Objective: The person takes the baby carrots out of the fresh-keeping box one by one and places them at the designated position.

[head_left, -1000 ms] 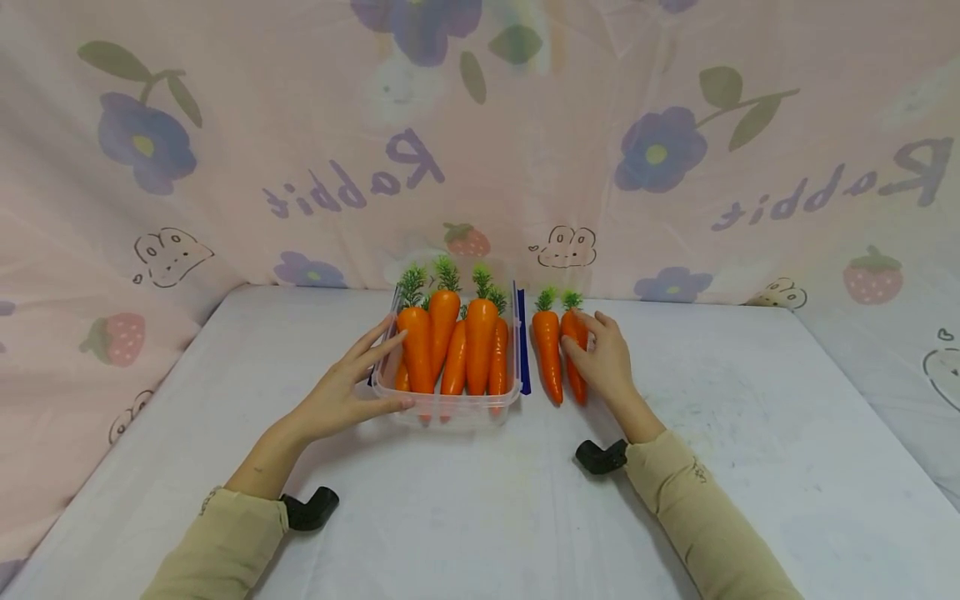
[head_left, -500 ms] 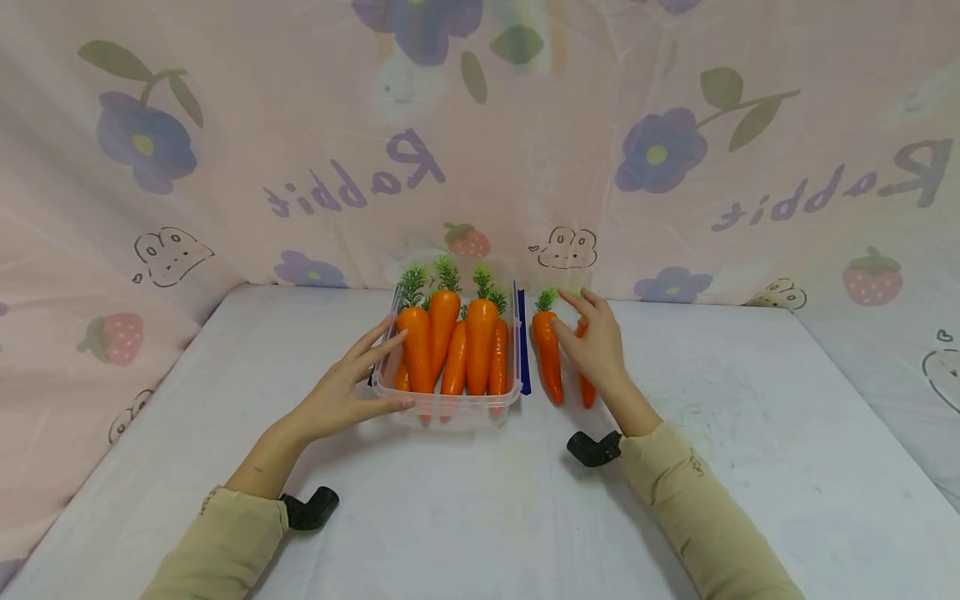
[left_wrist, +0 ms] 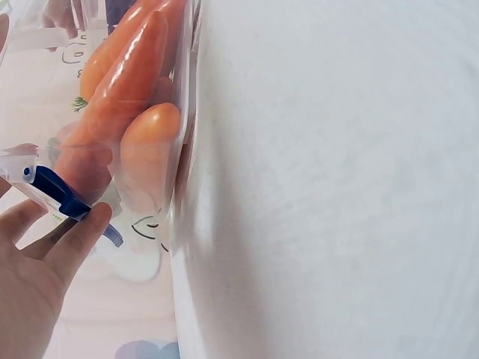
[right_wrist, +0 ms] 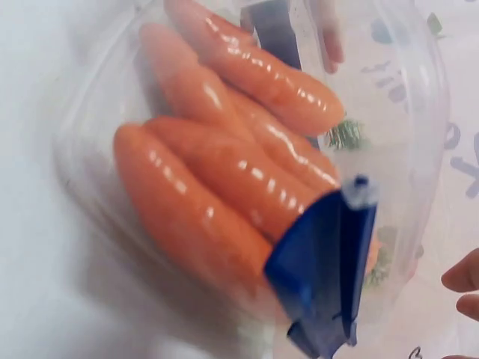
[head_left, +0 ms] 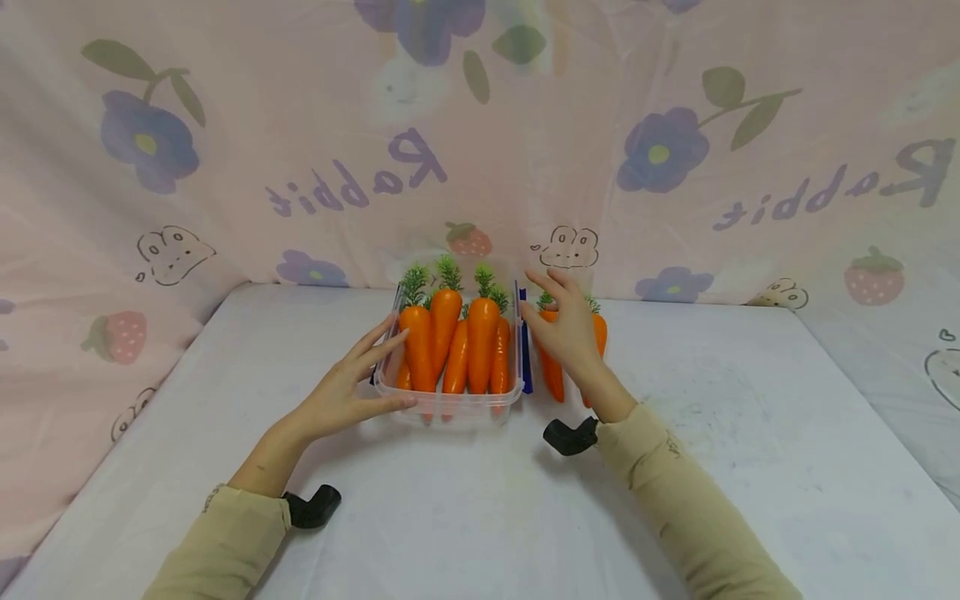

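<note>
Several orange carrots with green tops (head_left: 482, 342) fill a clear plastic box (head_left: 450, 408) at the back of the table. My left hand (head_left: 337, 402) rests at the box's left side, fingers spread and fairly straight; in the left wrist view they are at a blue clip (left_wrist: 58, 193). Beside the box's right clip (right_wrist: 318, 262), my right hand (head_left: 566, 332) hovers with extended fingers and holds nothing. It partly covers a carrot (head_left: 553, 379) lying on the table. Another carrot (head_left: 601, 333) lies just right of that one, also partly hidden.
The table (head_left: 450, 517) has a white cover. Behind it hangs a pink curtain (head_left: 525, 183) printed with flowers and rabbits. A black bent piece (head_left: 313, 507) sticks out at the left cuff, and a similar piece (head_left: 570, 437) at the right cuff.
My right hand has left the right-hand carrot and moved left across the other one toward the box's right side. That right-hand carrot lies slightly further right. My left hand has stayed put.
</note>
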Motion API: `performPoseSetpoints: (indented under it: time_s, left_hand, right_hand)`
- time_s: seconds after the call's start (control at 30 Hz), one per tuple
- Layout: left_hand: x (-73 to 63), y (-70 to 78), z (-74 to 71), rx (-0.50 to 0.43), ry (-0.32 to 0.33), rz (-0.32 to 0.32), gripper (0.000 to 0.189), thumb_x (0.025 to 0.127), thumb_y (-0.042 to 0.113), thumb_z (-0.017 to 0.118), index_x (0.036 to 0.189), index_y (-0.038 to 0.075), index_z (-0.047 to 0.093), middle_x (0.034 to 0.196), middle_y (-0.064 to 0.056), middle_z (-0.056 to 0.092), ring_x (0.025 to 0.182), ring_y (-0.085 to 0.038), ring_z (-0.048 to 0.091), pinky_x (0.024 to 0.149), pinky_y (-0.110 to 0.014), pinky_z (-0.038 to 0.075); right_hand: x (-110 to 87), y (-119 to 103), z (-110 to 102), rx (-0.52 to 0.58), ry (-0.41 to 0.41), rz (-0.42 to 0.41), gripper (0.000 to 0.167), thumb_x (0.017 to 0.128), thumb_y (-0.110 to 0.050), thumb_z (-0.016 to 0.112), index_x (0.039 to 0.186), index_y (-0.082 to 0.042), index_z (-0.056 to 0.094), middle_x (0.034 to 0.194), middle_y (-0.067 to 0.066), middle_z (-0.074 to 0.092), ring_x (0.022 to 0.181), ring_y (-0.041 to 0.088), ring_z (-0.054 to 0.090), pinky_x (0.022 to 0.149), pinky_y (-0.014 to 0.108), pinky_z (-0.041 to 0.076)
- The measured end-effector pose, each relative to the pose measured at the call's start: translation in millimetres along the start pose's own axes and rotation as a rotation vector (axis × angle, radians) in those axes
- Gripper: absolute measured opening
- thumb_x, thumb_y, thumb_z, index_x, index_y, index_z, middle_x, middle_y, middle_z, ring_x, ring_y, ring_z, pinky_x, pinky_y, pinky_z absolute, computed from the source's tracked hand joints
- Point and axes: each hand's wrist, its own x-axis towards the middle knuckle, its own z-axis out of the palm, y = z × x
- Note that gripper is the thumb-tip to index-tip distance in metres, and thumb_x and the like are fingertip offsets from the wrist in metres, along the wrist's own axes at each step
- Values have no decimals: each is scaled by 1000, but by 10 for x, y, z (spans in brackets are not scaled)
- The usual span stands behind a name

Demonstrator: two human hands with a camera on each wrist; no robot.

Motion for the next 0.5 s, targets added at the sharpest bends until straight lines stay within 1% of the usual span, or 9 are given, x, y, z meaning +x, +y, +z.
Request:
performPoseSetpoints:
  time_s: [0.07, 0.13, 0.27, 0.33, 0.5]
  left_hand:
    - [5, 2, -1, 3, 2, 0, 85, 81, 32, 77, 152, 20, 31, 162, 0, 7, 144, -36, 24, 102, -64, 37]
    - [9, 4, -1, 3, 3, -1, 85, 81, 32, 78, 151, 20, 31, 162, 0, 8, 144, -36, 24, 102, -64, 37]
    - [10, 2, -2, 6, 2, -3, 85, 81, 32, 77, 151, 20, 31, 162, 0, 7, 144, -36, 24, 102, -64, 37]
    - [10, -1, -1, 7, 2, -5, 85, 81, 33, 77, 151, 20, 31, 162, 1, 7, 144, -36, 24, 103, -64, 36]
    - [5, -11, 3, 3, -1, -10, 85, 82, 33, 77, 152, 21, 31, 163, 2, 6, 144, -36, 22, 103, -65, 35]
  right_hand:
    - [11, -35, 20, 15, -11, -11, 48, 90, -17, 62, 136, -9, 55, 149, 21, 34, 113, 39, 55, 93, 49, 51]
    - [24, -68, 44, 28, -21, -26, 47, 90, -16, 62, 136, -7, 55, 149, 22, 34, 120, 38, 50, 94, 48, 51]
    - [47, -144, 89, 57, -52, -59, 47, 90, -13, 62, 135, -2, 55, 147, 24, 35, 130, 38, 41, 93, 48, 52]
    - [58, -176, 113, 57, -79, -72, 47, 90, -12, 61, 135, -1, 53, 147, 24, 35, 131, 39, 39, 92, 49, 52]
    - [62, -267, 164, 49, -159, -46, 49, 91, -14, 61, 138, -4, 51, 150, 24, 31, 130, 41, 42, 93, 49, 51]
